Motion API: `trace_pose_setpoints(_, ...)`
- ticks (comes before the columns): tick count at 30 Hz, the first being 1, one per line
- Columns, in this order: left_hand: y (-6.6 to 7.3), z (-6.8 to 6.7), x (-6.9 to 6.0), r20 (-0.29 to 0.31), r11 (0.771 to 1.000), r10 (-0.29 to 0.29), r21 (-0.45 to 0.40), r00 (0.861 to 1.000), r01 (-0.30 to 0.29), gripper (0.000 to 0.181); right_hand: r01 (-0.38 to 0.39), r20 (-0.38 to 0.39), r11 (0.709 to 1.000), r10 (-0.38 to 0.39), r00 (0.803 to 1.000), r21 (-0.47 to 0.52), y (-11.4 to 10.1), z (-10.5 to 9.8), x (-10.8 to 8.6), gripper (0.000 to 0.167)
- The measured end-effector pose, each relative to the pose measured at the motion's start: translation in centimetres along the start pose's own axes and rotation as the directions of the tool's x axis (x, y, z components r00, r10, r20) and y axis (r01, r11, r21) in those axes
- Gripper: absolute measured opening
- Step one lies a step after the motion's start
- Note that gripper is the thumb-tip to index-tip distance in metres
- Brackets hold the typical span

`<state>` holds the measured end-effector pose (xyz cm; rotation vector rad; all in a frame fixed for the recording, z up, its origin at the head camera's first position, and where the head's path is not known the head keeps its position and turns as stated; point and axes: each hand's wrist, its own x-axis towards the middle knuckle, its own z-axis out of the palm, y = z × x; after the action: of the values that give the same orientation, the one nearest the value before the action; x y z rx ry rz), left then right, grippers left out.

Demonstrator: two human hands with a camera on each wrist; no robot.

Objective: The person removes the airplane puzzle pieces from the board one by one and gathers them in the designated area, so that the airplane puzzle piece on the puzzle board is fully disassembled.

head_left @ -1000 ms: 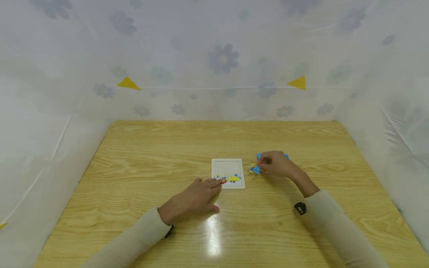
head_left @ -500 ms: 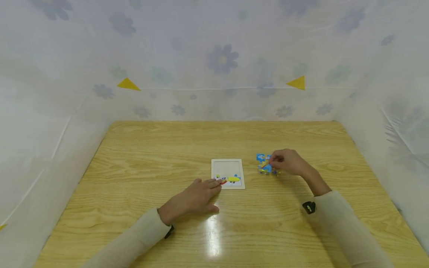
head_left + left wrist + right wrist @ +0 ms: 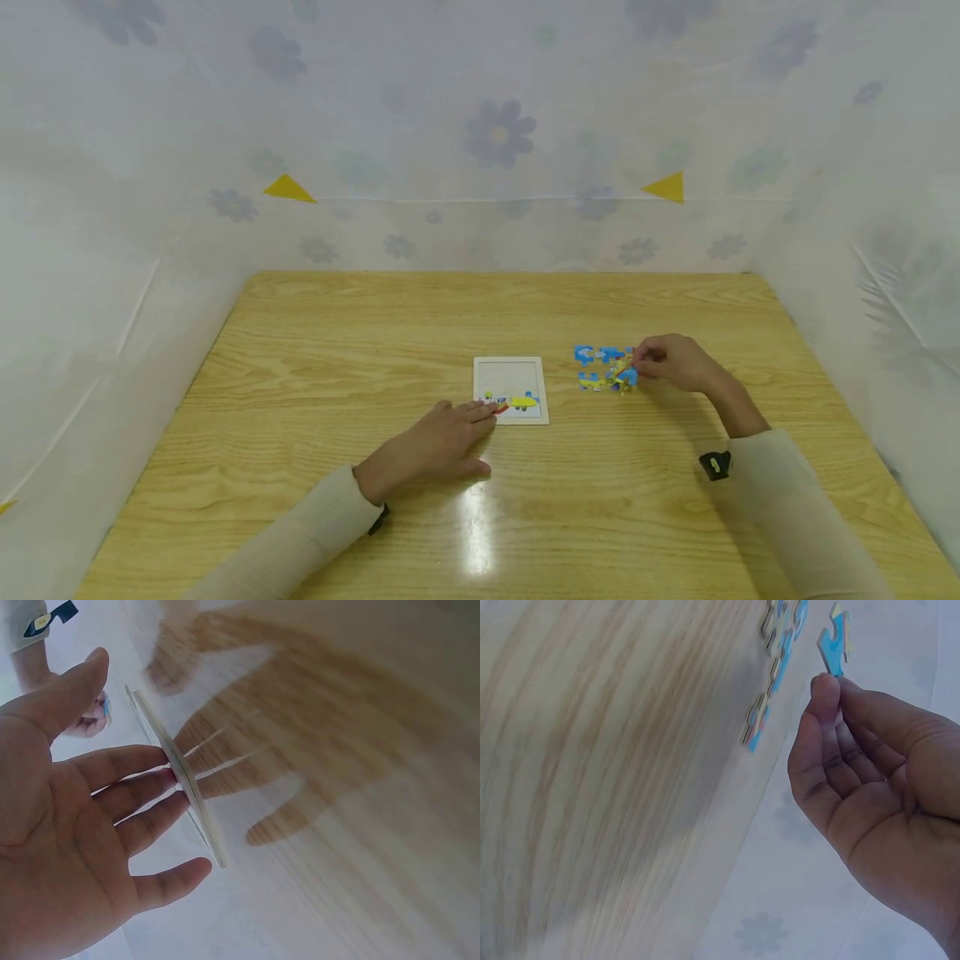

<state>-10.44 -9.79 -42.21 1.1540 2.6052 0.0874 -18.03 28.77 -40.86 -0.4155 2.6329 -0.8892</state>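
My left hand (image 3: 435, 442) lies with straight fingers on the lower left of a square puzzle tray (image 3: 510, 377). Several picture pieces fill the tray's bottom row, among them a yellow one (image 3: 522, 402). In the left wrist view the fingertips touch the tray's edge (image 3: 204, 814). Thumb and index finger of my right hand (image 3: 678, 367) pinch a blue and yellow puzzle piece (image 3: 832, 646), lifted above the table. Loose puzzle pieces (image 3: 585, 355) lie right of the tray, some partly hidden behind the held piece.
A wood-grain table (image 3: 360, 333) carries everything. Flower-patterned white sheeting (image 3: 450, 233) encloses its back and sides, with yellow triangles (image 3: 664, 186) stuck on it. A black band (image 3: 715, 465) sits at the right wrist.
My right hand has moved rightward with the pinched piece, passing over the loose pieces and uncovering those nearer the tray. The left hand and the tray have stayed put.
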Motion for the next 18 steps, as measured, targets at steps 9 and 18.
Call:
trace_pose_setpoints(9,0.0,0.0,0.1,0.001,1.000,-0.003,0.006,1.000,0.003,0.071,-0.045,0.044,0.999,0.044,0.998,0.010,1.3,-1.0,-0.3,0.014)
trace_pose_setpoints(18,0.1,-0.1,0.0,0.005,1.000,-0.006,-0.009,1.000,0.006,0.070,-0.099,0.080,0.995,0.098,0.992,0.003,2.5,-1.2,-0.1,0.012)
